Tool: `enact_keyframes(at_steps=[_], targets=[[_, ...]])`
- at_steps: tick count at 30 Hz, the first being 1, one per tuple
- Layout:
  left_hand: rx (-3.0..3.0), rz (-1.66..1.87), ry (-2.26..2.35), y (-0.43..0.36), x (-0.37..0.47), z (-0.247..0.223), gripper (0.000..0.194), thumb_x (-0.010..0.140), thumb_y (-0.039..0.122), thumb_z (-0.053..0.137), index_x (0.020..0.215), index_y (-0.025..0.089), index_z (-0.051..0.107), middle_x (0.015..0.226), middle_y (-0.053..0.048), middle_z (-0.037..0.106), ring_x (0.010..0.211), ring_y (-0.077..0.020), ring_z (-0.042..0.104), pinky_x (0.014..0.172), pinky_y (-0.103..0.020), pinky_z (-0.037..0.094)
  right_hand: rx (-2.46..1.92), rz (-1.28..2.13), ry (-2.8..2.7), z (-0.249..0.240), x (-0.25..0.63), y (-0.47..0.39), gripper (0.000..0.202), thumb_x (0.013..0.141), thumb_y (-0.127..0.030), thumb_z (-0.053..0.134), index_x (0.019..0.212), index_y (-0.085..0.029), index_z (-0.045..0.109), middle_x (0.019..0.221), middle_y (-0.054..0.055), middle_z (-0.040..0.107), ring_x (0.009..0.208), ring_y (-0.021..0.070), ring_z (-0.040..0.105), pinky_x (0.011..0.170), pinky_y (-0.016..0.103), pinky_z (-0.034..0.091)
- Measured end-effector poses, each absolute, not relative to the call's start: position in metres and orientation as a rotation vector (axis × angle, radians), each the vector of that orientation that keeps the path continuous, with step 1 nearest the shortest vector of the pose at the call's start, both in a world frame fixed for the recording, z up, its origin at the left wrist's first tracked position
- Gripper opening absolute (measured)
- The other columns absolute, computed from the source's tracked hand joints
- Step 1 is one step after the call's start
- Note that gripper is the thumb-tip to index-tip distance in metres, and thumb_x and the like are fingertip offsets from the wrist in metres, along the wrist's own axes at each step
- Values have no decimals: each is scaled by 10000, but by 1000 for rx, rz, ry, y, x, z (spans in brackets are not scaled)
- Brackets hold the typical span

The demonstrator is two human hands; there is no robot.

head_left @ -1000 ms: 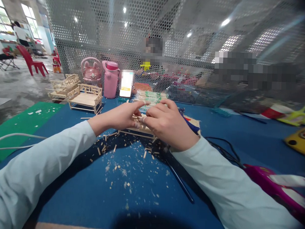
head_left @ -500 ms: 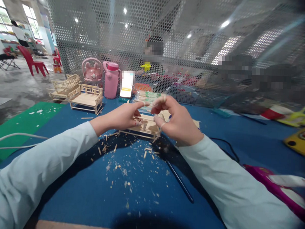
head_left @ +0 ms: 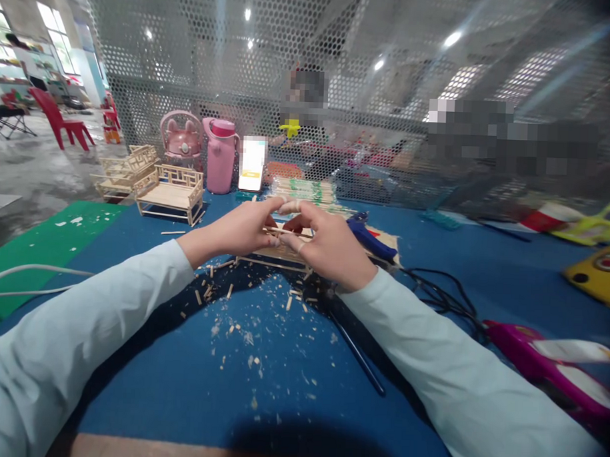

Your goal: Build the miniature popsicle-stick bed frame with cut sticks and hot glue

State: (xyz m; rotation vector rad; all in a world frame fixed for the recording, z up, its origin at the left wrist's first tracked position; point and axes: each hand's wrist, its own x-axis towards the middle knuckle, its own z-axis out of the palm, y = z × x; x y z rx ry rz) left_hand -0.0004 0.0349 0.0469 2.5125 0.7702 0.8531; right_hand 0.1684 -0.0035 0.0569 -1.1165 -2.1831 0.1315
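At the centre of the blue table, a small wooden-stick bench frame (head_left: 276,259) stands partly hidden under both hands. My left hand (head_left: 242,227) is closed in a pinch at its left side, fingertips on a thin wooden stick (head_left: 283,232). From the right, my right hand (head_left: 329,246) pinches toward the same stick, its fingertips meeting those of my left hand. Pale wraps cover some fingertips. Small cut stick pieces (head_left: 230,290) and shavings lie in front of the bench.
Blue-handled pliers (head_left: 372,239) and black cables (head_left: 445,293) lie right, near a magenta tool (head_left: 521,349). A dark blue rod (head_left: 358,354) rests in front. Finished miniature benches (head_left: 171,192), a pink bottle (head_left: 221,155), a lit phone (head_left: 252,163) and bundled sticks (head_left: 306,188) stand behind.
My right hand has moved left until its fingertips meet those of my left hand, around a thin stick. The blue-handled pliers now show beside it.
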Motion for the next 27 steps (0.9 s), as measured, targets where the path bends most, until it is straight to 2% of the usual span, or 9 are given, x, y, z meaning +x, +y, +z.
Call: enact_keyframes(at_steps=[10, 17, 22, 27], targets=[[2504, 871, 740, 35, -1, 46, 634, 719, 236, 631, 1282, 148, 355, 1047, -111, 636, 835, -172, 623, 674, -254, 446, -1138, 280, -2164, 60, 169, -5, 436, 640, -33, 504, 1051, -179, 511, 789, 16, 654, 721, 158, 614, 718, 313, 464], [2531, 834, 806, 33, 0, 49, 667, 700, 182, 614, 1300, 146, 325, 912, -76, 659, 778, -165, 617, 642, -248, 432, -1150, 291, -2144, 60, 168, -5, 397, 660, -80, 538, 1043, -179, 519, 774, 18, 644, 714, 165, 612, 693, 311, 463], [2550, 819, 845, 34, 0, 48, 667, 689, 133, 583, 1301, 137, 319, 864, -61, 657, 750, -169, 616, 643, -258, 431, -1240, 165, -2127, 60, 163, -7, 343, 669, -129, 579, 1007, -184, 556, 762, 16, 648, 700, 172, 609, 687, 318, 449], [2549, 850, 803, 33, 1, 48, 674, 693, 139, 590, 1305, 131, 308, 903, -77, 654, 780, -172, 620, 659, -257, 443, -1247, 87, -2179, 66, 161, -10, 354, 676, -115, 537, 1025, -176, 549, 772, 26, 650, 700, 172, 596, 674, 305, 432]])
